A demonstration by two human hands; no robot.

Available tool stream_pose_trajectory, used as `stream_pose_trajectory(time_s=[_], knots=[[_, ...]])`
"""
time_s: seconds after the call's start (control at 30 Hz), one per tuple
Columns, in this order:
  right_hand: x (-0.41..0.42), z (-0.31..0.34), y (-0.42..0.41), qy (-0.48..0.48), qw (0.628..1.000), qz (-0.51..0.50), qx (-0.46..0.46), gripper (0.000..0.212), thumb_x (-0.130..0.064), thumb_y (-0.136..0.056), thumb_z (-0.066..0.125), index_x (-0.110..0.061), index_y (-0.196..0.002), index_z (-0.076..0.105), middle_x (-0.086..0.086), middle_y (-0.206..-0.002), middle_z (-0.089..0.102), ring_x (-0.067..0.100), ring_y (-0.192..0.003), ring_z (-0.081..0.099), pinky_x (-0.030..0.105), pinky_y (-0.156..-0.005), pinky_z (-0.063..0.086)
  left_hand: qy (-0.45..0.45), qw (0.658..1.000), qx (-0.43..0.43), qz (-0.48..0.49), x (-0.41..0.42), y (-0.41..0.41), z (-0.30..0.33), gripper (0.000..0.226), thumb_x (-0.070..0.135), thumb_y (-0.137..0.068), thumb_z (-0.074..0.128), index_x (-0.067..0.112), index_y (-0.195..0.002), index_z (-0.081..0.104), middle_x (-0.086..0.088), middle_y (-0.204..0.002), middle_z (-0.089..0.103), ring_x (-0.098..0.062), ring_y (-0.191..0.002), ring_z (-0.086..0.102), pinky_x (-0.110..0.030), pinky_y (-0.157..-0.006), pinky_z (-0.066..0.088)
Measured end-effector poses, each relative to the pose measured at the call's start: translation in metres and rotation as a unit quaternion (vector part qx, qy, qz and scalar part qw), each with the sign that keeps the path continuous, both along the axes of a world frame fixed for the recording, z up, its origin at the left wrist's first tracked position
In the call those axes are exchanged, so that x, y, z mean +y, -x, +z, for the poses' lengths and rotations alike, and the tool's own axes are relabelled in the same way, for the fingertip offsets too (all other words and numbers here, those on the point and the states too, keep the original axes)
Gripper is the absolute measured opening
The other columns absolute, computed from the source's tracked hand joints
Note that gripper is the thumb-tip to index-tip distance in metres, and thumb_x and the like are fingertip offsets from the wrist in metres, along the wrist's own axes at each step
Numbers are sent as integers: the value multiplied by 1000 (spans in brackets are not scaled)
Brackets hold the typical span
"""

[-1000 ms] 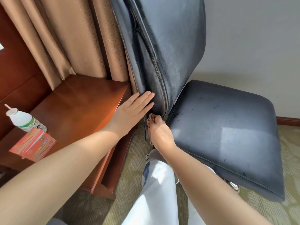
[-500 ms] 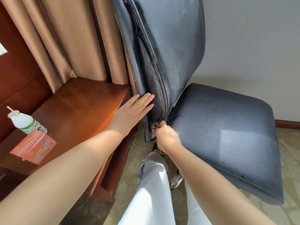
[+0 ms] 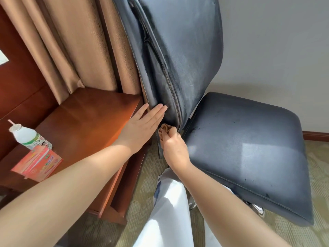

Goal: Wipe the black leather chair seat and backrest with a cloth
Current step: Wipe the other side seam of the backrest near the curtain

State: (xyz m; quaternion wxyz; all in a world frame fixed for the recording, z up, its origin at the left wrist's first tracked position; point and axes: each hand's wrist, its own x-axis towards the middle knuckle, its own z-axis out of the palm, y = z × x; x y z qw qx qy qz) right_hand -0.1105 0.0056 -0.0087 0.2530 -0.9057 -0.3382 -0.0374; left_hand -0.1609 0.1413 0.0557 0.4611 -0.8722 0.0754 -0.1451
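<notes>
**Cloth at the foot of the backrest**

Pinched in the curled fingers of the right hand (image 3: pixel 175 150): a tan cloth (image 3: pixel 165 128), bunched and pressed to the lower edge of the backrest (image 3: pixel 183 56), right at the gap above the seat (image 3: pixel 249 145). Flat against the backrest's side edge, just left of the cloth: the left hand (image 3: pixel 142 127), fingers straight and close together, holding nothing. Upright and dusty, with pale streaks across the leather: the backrest. To its right, tilted and scuffed with dark specks: the seat. To the backrest's left: a brown curtain (image 3: pixel 80 41) and a wooden table (image 3: pixel 89 122). On the table, well apart from the backrest: a bottle (image 3: pixel 30 138) with a straw, touching a red box (image 3: pixel 39 163). Below the backrest: white trousers (image 3: pixel 169 202) over carpet (image 3: pixel 138 202).
</notes>
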Motion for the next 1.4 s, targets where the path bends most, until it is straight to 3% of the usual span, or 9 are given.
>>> stream_pose_trajectory(time_s=[0.17, 0.27, 0.47, 0.57, 0.67, 0.9, 1.03, 1.27, 1.4], knots=[[-4, -20, -12, 106, 973, -96, 183, 34, -5, -90, 48, -8, -124, 46, 12, -120, 49, 31, -99, 58, 32, -75, 48, 10, 999, 25, -25, 11, -9, 0, 60, 16, -97, 31, 4, -151, 9, -12, -160, 5, -26, -148, 9, -48, -117, 12], [-21, -32, -10, 100, 986, -72, 116, 34, -5, -90, 49, -10, -124, 49, 9, -121, 44, 28, -93, 55, 28, -68, 40, 13, 1000, 2, -15, 14, -14, -15, 56, 7, -95, 19, 3, -151, 14, -12, -160, 10, -26, -148, 12, -46, -117, 16], [-18, -14, -16, 36, 998, -25, 49, 30, -7, -91, 48, -11, -120, 54, 5, -115, 44, 22, -80, 50, 28, -61, 40, 42, 998, 7, 42, 4, -18, -10, 66, 21, -99, 37, -1, -150, 2, -15, -160, 0, -29, -148, 3, -45, -118, 13], [-24, -9, -12, 8, 998, -22, 53, 39, -9, -93, 47, -13, -131, 52, 3, -125, 45, 24, -94, 55, 27, -68, 43, 37, 996, 52, 60, 1, -13, 1, 72, 22, -99, 33, -2, -148, -14, -19, -157, -19, -32, -146, -14, -47, -119, 5], [-31, -4, -8, -45, 994, -58, 78, 37, -10, -94, 45, -13, -130, 55, 3, -127, 46, 25, -95, 57, 29, -75, 47, 44, 991, 92, 83, -4, -11, 13, 73, 23, -98, 34, 3, -150, -14, -17, -156, -25, -31, -145, -20, -49, -119, 1], [-39, 16, -3, -57, 994, -65, 62, 34, -13, -95, 45, -9, -127, 55, 8, -117, 46, 28, -90, 56, 35, -76, 49, 94, 979, 127, 129, -16, -8, 22, 71, 20, -96, 37, 8, -153, -4, -14, -156, -27, -28, -144, -23, -49, -119, 2], [-45, 22, -1, -48, 996, -59, 37, 32, -13, -94, 45, -8, -123, 56, 8, -114, 46, 27, -85, 54, 31, -69, 45, 94, 973, 149, 147, -22, -5, 32, 73, 18, -95, 40, 10, -153, -3, -14, -155, -28, -27, -144, -24, -52, -118, 1], [-58, 33, 6, -51, 994, -85, 43, 33, -12, -95, 45, -10, -127, 55, 7, -121, 47, 26, -89, 56, 36, -77, 52, 176, 965, 149, 125, -37, 2, 36, 79, 11, -93, 41, 23, -153, -9, -18, -158, -16, -30, -147, -13, -52, -118, -1], [-69, 33, 8, -40, 993, -99, 57, 26, -14, -96, 45, -10, -117, 59, 6, -116, 47, 24, -87, 55, 35, -78, 53, 126, 969, 166, 129, -41, 8, 31, 85, 8, -91, 48, 19, -153, -9, -24, -154, -24, -37, -144, -19, -52, -118, 3]])
